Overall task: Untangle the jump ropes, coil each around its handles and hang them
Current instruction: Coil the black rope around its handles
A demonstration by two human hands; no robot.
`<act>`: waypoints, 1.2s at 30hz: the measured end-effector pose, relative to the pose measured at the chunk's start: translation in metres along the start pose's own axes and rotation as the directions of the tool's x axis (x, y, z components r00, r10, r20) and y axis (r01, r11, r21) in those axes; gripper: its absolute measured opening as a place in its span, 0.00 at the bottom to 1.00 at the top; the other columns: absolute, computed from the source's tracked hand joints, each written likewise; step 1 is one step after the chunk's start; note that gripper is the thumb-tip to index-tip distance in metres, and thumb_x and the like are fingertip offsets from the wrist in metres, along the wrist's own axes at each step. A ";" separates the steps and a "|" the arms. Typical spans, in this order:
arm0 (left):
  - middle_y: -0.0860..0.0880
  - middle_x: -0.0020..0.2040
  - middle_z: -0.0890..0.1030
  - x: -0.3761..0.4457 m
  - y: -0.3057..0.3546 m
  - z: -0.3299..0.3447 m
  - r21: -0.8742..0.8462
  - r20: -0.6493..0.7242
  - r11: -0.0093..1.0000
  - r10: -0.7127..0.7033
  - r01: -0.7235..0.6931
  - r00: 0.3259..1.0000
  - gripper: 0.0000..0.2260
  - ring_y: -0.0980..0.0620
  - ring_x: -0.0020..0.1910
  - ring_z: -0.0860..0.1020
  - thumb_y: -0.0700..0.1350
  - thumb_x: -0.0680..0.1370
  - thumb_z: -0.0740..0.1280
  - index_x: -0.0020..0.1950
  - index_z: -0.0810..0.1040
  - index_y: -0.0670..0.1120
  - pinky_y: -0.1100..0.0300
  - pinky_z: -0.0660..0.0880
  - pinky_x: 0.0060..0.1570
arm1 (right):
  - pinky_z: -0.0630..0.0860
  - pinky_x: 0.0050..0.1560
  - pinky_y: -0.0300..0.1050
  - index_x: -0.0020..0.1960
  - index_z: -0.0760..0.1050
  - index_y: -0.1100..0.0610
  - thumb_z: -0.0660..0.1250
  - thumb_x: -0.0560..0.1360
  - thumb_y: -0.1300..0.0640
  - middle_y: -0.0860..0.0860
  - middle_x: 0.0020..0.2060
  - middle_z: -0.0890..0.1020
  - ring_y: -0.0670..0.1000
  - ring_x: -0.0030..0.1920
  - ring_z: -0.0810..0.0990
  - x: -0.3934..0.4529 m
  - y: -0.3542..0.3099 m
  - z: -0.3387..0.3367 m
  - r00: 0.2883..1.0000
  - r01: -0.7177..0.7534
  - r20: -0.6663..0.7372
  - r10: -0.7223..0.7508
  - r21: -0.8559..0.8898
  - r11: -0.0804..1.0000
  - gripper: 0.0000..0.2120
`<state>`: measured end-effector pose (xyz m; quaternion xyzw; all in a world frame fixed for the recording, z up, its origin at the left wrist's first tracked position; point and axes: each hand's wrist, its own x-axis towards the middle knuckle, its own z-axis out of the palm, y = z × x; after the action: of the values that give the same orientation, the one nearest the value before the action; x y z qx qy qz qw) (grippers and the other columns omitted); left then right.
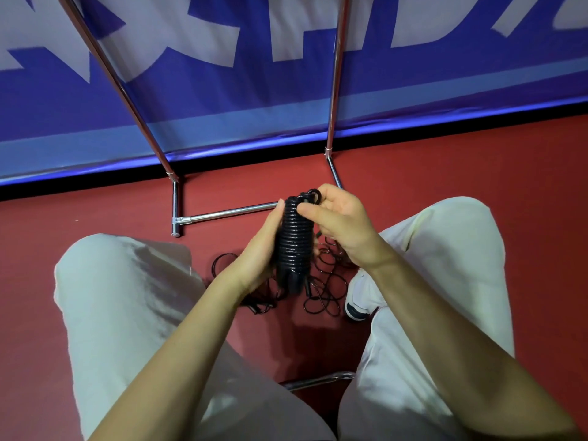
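While left hand [259, 249] cups coiled rope [294, 240], right hand [342, 224] pinches top.

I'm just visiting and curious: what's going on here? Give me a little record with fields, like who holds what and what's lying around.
Setting: red floor, blue banner behind
Left hand: grips the coiled jump rope from the side
Right hand: pinches the rope's top end
Coiled rope state: black, wound tightly around its handles, held upright
On the floor: loose tangled rope, black, between the person's feet
Hanging place: metal rack in front, nothing hung on the visible part
Task stage: one rope nearly coiled, not yet hung
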<state>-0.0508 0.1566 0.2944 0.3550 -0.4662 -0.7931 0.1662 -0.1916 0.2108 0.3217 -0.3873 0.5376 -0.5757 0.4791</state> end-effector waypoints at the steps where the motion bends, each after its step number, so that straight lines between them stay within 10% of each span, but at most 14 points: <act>1: 0.45 0.43 0.85 0.004 -0.001 -0.002 0.091 -0.134 0.996 0.035 -0.023 0.990 0.31 0.42 0.46 0.82 0.73 0.74 0.56 0.45 0.86 0.50 0.44 0.77 0.56 | 0.57 0.24 0.33 0.40 0.69 0.59 0.71 0.74 0.63 0.43 0.22 0.68 0.41 0.21 0.61 0.002 0.003 0.000 0.998 0.017 -0.066 -0.023 -0.088 0.996 0.11; 6: 0.48 0.35 0.82 0.003 -0.008 0.015 0.354 -0.409 0.931 0.240 -0.089 0.881 0.25 0.48 0.36 0.80 0.59 0.84 0.50 0.41 0.81 0.49 0.54 0.77 0.39 | 0.61 0.29 0.41 0.41 0.72 0.58 0.74 0.72 0.59 0.42 0.23 0.66 0.44 0.26 0.62 0.006 0.018 0.006 0.983 0.017 -0.174 -0.054 -0.205 0.979 0.10; 12: 0.44 0.34 0.78 0.009 0.002 0.001 -0.058 -0.503 0.994 0.054 -0.096 0.862 0.27 0.47 0.29 0.74 0.63 0.82 0.53 0.43 0.80 0.43 0.56 0.71 0.33 | 0.69 0.37 0.32 0.60 0.77 0.56 0.62 0.80 0.61 0.44 0.31 0.76 0.41 0.31 0.72 0.005 0.015 0.006 0.996 0.084 0.039 -0.074 -0.370 0.925 0.10; 22: 0.49 0.30 0.72 -0.006 0.012 0.003 -0.467 -0.001 0.883 0.051 -0.046 0.999 0.29 0.53 0.24 0.70 0.68 0.75 0.57 0.40 0.80 0.43 0.62 0.70 0.26 | 0.65 0.28 0.31 0.38 0.80 0.55 0.67 0.78 0.62 0.49 0.29 0.73 0.43 0.25 0.66 0.006 -0.001 0.000 0.999 0.013 -0.036 -0.017 -0.113 0.994 0.10; 27: 0.47 0.32 0.76 -0.011 0.007 0.007 -0.549 0.483 0.810 0.107 0.205 0.869 0.25 0.50 0.27 0.77 0.64 0.71 0.72 0.44 0.77 0.41 0.58 0.76 0.31 | 0.68 0.31 0.34 0.43 0.79 0.53 0.70 0.71 0.58 0.47 0.29 0.76 0.47 0.30 0.70 0.006 0.000 -0.005 0.993 0.073 0.090 -0.077 0.047 0.996 0.01; 29: 0.44 0.33 0.78 -0.010 0.005 0.010 -0.560 0.598 0.768 0.117 0.309 0.793 0.25 0.46 0.30 0.79 0.62 0.73 0.71 0.45 0.75 0.39 0.56 0.78 0.34 | 0.70 0.35 0.34 0.55 0.77 0.54 0.70 0.72 0.53 0.52 0.36 0.77 0.47 0.35 0.73 0.003 0.003 -0.003 0.984 0.064 0.163 -0.075 0.068 0.996 0.12; 33: 0.44 0.32 0.80 -0.008 0.003 0.008 -0.437 0.679 0.854 0.108 0.282 0.726 0.29 0.45 0.32 0.80 0.69 0.72 0.66 0.42 0.79 0.41 0.54 0.79 0.37 | 0.72 0.38 0.38 0.60 0.77 0.56 0.70 0.72 0.42 0.55 0.43 0.79 0.50 0.38 0.76 -0.003 0.009 0.001 0.958 -0.003 0.285 -0.014 0.060 0.998 0.23; 36: 0.40 0.36 0.81 -0.010 0.009 0.004 -0.173 0.479 0.961 -0.110 0.216 0.871 0.37 0.42 0.35 0.81 0.74 0.71 0.54 0.42 0.83 0.41 0.54 0.79 0.36 | 0.60 0.26 0.34 0.47 0.79 0.57 0.69 0.74 0.53 0.50 0.32 0.75 0.41 0.26 0.65 -0.001 0.006 -0.001 0.992 0.039 0.118 -0.049 0.086 0.996 0.07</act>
<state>-0.0474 0.1606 0.3070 0.1720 -0.3695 -0.9130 0.0201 -0.1915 0.2124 0.3154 -0.4124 0.4749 -0.5837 0.5135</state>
